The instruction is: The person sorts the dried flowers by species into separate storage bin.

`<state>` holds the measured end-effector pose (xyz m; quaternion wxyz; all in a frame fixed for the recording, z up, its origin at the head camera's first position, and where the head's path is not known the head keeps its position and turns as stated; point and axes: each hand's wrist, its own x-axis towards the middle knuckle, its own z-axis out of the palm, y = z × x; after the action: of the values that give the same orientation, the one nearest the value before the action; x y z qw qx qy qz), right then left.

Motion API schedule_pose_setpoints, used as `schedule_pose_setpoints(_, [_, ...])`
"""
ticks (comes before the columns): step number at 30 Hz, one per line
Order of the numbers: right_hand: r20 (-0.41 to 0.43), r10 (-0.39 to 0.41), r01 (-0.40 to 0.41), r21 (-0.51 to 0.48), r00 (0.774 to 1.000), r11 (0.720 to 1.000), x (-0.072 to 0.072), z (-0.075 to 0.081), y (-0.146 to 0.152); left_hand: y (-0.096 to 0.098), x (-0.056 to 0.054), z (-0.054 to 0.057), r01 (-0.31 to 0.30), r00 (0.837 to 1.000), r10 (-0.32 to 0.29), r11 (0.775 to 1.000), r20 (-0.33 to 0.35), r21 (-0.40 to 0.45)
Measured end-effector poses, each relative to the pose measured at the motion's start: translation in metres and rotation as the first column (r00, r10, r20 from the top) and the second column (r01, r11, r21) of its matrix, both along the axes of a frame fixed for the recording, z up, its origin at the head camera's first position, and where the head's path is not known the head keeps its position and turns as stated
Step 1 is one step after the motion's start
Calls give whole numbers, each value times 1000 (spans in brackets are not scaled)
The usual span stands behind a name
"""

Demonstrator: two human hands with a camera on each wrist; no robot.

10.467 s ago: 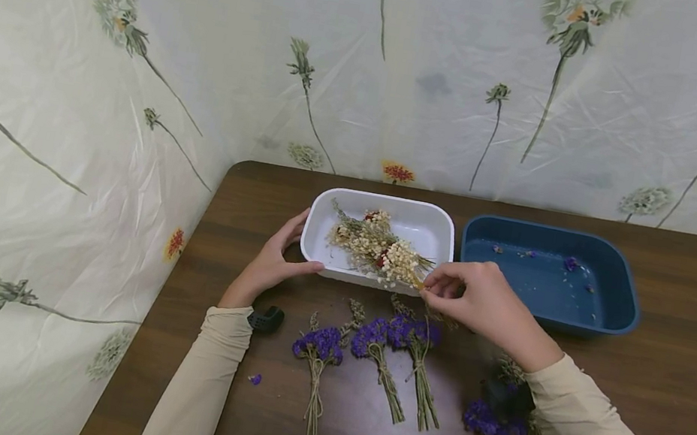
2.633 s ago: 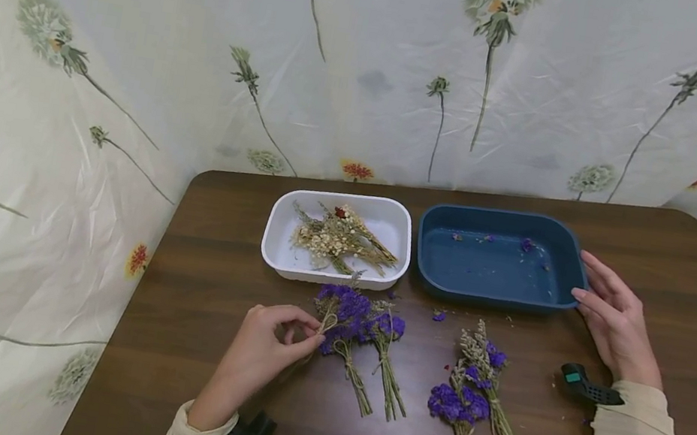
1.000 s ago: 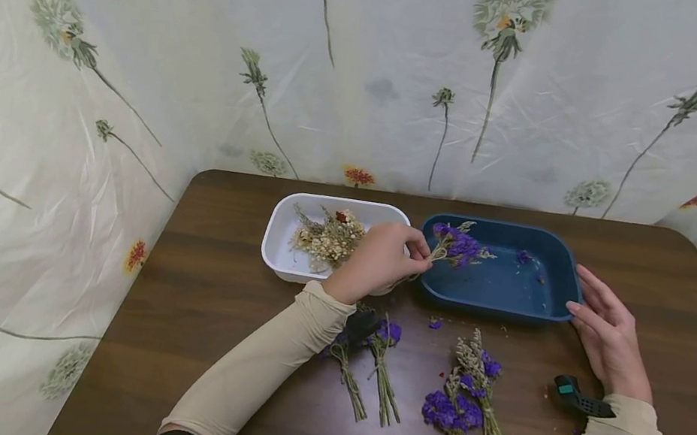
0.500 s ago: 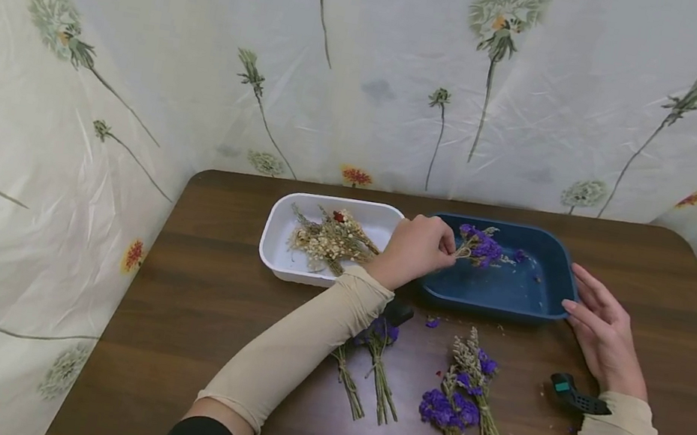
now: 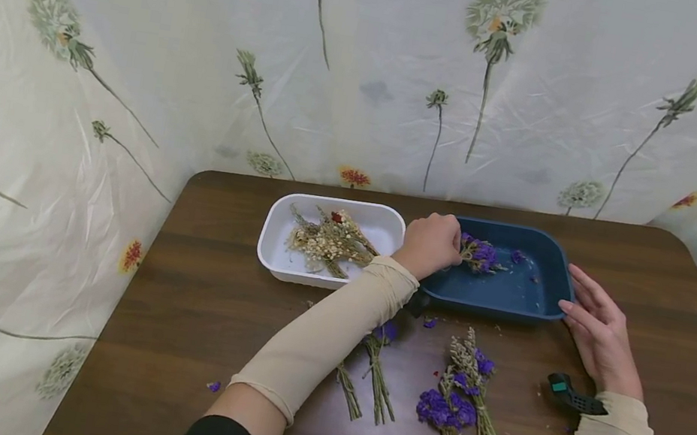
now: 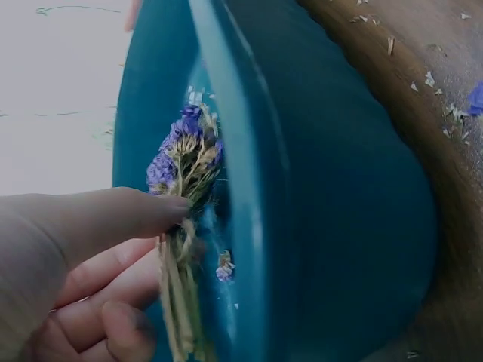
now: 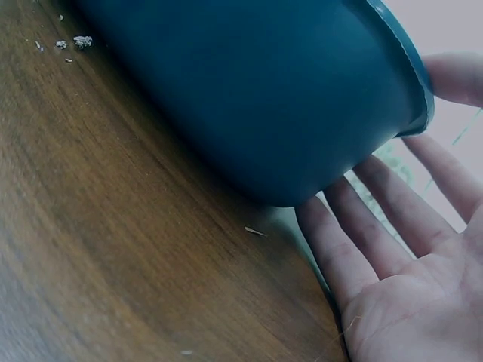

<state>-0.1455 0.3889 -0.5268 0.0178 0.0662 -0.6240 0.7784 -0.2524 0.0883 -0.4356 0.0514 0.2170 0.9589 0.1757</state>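
Observation:
My left hand (image 5: 431,246) is over the left end of the blue tub (image 5: 492,304). In the left wrist view its thumb and fingers pinch a small bunch of dried purple flowers (image 6: 185,154) at the tied stems, with the blooms inside the tub. The stem ends are hidden by the hand in the head view. My right hand (image 5: 600,333) touches the tub's right end with fairly straight fingers spread along the outer wall and the thumb near the rim (image 7: 423,90).
A white tub (image 5: 270,254) with cream dried bunches (image 5: 327,241) stands on the left. Purple bunches (image 5: 446,409) lie on the brown table (image 5: 165,340) in front, some partly under the left forearm. Loose petals (image 5: 214,386) and crumbs are scattered about.
My left hand has moved from the front row over to the blue tub, carrying a purple bunch, then lowered it inside. Earlier, my right hand held a cream bunch at the white tub.

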Motion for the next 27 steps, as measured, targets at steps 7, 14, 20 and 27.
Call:
schedule_pose_setpoints(7, [7,-5,5,13,1000,1000,0,0,-1,9,-3,-3,-14,1000,15,998,4,-60])
schedule_pose_setpoints(14, [6,-15,15,19,1000,1000,0,0,0,15,-3,-3,-34,999,37,992,26,-122])
schedule_pose_setpoints(20, [3,-23,23,25,1000,999,0,1,0,19,-4,-1,-19,996,32,989,85,-150])
schedule_pose_setpoints(27, [4,-12,12,19,1000,1000,0,1,-1,22,-6,1,-31,989,55,984,135,-173])
